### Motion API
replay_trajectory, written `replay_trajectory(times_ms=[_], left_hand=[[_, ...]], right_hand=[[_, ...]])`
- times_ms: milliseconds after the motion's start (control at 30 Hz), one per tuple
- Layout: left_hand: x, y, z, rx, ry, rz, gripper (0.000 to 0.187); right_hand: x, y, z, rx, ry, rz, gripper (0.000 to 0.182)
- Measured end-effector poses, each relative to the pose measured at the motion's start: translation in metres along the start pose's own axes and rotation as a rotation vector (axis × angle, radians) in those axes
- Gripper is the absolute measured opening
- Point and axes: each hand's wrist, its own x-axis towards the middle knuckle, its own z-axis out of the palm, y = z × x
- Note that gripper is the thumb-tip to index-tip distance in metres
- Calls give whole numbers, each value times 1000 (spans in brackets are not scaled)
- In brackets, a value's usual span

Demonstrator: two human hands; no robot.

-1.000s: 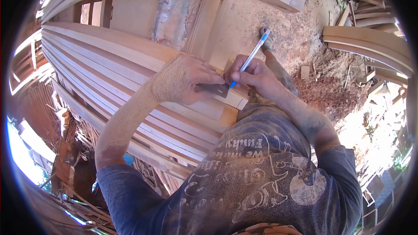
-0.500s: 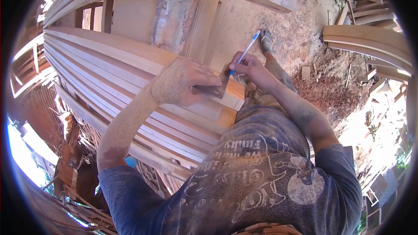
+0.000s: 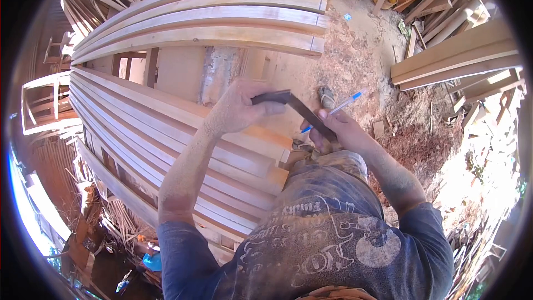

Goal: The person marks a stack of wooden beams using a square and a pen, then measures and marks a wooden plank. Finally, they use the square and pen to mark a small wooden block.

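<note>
My left hand [image 3: 240,110] is closed on one leg of a dark, L-shaped carpenter's square [image 3: 304,112], which is held up over the plank ends. The square's other leg slants down to my right hand [image 3: 345,132], whose thumb and fingers close around its end. In that same hand a white and blue pen [image 3: 347,103] pokes out at a slant, its blue tip below the square. Under my left forearm lie several long pale planks [image 3: 255,133] side by side, their near ends close to my waist.
Another group of planks [image 3: 266,39], with pencil-like lines near their ends, lies across the far side. Thick boards [image 3: 455,58] jut in from the right. Offcuts [image 3: 379,129] lie on the dirt floor, and a blue object [image 3: 151,261] sits lower left.
The square has come up off the plank end, and my right hand has closed on its other leg while keeping the pen. The view has shifted, showing more of the far planks.
</note>
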Motion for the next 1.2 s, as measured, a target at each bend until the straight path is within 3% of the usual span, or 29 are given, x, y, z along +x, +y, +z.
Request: replay_trajectory(times_ms=[67, 100, 200, 300, 433, 600, 700, 800, 900, 1000, 1100, 1200], left_hand=[[14, 19, 6, 119, 77, 191, 51], [21, 27, 4, 179, 115, 288, 58], [59, 9, -13, 874, 507, 580, 63], [95, -28, -29, 1081, 515, 541, 57], [103, -33, -35, 1039, 412, 434, 48], [58, -41, -19, 1040, 313, 389, 47], [39, -51, -11, 999, 396, 428, 49], [47, -55, -25, 591, 293, 414, 46], [52, -38, -12, 511, 446, 396, 40], [70, -47, 6, 699, 529, 469, 32], [70, -45, 14, 809, 551, 407, 26], [72, -53, 12, 762, 594, 522, 24]], right_hand=[[-23, -8, 0, 238, 68, 139, 43], [-31, -13, 3, 122, 91, 32, 36], [-42, -5, -1, 15, 311, -210, 32], [-42, -16, 5, -60, 439, -266, 24], [-29, -25, 5, -141, 457, -258, 17], [-12, -13, 24, -182, 502, -253, 17], [-1, 1, 39, -192, 506, -159, 18], [10, 7, 48, -206, 534, -173, 19], [17, 5, 49, -234, 548, -196, 20], [16, -2, 53, -261, 575, -175, 20], [17, 0, 50, -275, 565, -168, 20], [18, 4, 47, -273, 555, -174, 21]])
